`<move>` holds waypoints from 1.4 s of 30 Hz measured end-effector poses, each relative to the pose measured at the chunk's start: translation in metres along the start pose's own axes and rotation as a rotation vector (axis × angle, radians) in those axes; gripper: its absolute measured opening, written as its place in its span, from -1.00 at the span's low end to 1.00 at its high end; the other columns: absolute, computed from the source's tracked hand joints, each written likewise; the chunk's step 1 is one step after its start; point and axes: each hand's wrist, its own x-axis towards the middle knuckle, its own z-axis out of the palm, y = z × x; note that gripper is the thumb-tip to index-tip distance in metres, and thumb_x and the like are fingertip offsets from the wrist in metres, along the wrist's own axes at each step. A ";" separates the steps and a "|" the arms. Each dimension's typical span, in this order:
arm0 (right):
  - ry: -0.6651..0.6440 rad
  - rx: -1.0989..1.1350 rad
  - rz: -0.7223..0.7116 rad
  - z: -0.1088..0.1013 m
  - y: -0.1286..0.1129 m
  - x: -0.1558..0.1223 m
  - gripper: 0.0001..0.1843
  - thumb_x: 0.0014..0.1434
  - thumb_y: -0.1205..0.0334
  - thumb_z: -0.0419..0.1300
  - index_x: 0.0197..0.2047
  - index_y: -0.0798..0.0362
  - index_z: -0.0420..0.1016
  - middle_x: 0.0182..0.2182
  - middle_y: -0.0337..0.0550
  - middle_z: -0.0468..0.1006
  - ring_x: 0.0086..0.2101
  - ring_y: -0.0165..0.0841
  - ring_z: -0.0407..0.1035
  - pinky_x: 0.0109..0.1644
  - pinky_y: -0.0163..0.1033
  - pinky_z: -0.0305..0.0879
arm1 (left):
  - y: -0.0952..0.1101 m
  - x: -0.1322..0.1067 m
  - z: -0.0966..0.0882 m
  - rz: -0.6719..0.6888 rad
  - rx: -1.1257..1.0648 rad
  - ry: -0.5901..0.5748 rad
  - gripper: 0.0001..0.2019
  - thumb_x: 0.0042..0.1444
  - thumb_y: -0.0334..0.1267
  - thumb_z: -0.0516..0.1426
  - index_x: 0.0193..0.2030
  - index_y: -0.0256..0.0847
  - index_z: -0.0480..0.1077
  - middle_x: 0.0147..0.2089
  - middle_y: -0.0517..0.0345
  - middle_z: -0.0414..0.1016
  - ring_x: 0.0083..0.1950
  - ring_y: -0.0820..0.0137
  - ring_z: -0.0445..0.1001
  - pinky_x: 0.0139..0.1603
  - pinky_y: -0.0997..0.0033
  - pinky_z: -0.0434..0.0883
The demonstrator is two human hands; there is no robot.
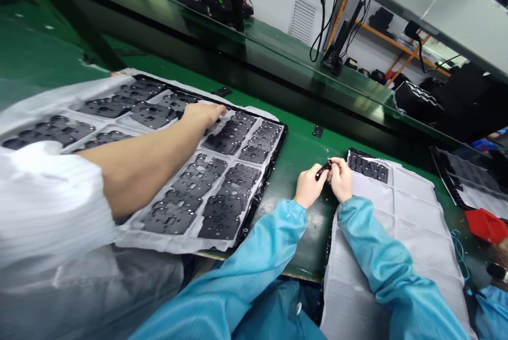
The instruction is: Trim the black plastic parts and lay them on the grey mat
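Note:
Blue-sleeved, my two hands meet above the strip of green table between two cloth-lined trays. A small black flat part (323,170), seen nearly edge-on, is pinched in my left hand (309,186). My right hand (342,180) has its fingers closed on the far end of the same part. Right beside that hand lies the right tray's white cloth lining (416,213). Several black plates (369,168) of similar look lie in a row in that tray's far left compartment.
At left, a co-worker's bare forearm (154,163) in a white sleeve reaches over a large tray of black plates (174,213). Loose black pieces (318,131) lie on the green table (297,149). A red bin (484,225) and another person's blue sleeve (490,308) are at right.

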 end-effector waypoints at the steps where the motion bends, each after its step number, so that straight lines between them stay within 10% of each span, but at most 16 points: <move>1: 0.030 0.001 -0.015 0.000 -0.001 0.000 -0.75 0.25 0.05 0.04 -0.16 0.03 0.37 -0.50 -0.25 0.40 -0.58 -0.46 0.26 -0.53 -0.35 0.20 | 0.000 0.000 -0.001 -0.008 0.000 0.006 -0.82 0.23 -0.17 0.05 -0.34 -0.18 0.36 -0.45 0.20 0.40 -0.42 0.45 0.38 -0.34 0.51 0.20; 5: 0.085 0.022 -0.057 0.000 -0.005 0.001 -0.76 0.19 0.05 0.14 -0.19 0.03 0.40 -0.24 -0.11 0.46 -0.45 -0.45 0.34 -0.45 -0.35 0.30 | 0.002 0.003 -0.007 -0.026 -0.043 -0.002 -0.80 0.22 -0.14 0.07 -0.36 -0.19 0.36 -0.48 0.23 0.38 -0.44 0.47 0.34 -0.36 0.51 0.19; 11: -0.134 0.267 0.104 -0.002 -0.004 0.004 -0.68 0.15 -0.02 0.17 -0.16 0.05 0.39 -0.53 -0.32 0.42 -0.69 -0.50 0.27 -0.67 -0.36 0.22 | 0.003 0.008 -0.011 -0.060 -0.204 -0.103 -0.75 0.23 -0.08 0.06 -0.34 -0.21 0.36 -0.52 0.26 0.34 -0.47 0.49 0.32 -0.39 0.52 0.21; 24: -0.031 0.347 0.187 -0.004 -0.002 0.005 -0.59 0.12 -0.14 0.19 -0.43 0.06 0.30 -0.66 -0.36 0.35 -0.78 -0.55 0.19 -0.76 -0.43 0.05 | -0.004 0.009 -0.002 -0.116 -0.404 0.020 -0.74 0.13 -0.16 0.18 -0.08 -0.20 0.36 -0.20 0.12 0.49 -0.27 0.43 0.47 -0.25 0.50 0.36; 42: 0.073 0.366 0.172 -0.006 0.002 0.008 -0.81 0.05 0.13 0.23 -0.31 0.06 0.53 -0.42 -0.26 0.47 -0.66 -0.59 0.21 -0.69 -0.44 0.11 | -0.002 0.008 -0.001 -0.122 -0.403 0.000 -0.69 0.12 -0.20 0.19 -0.01 -0.20 0.32 -0.32 0.18 0.47 -0.38 0.49 0.42 -0.36 0.55 0.31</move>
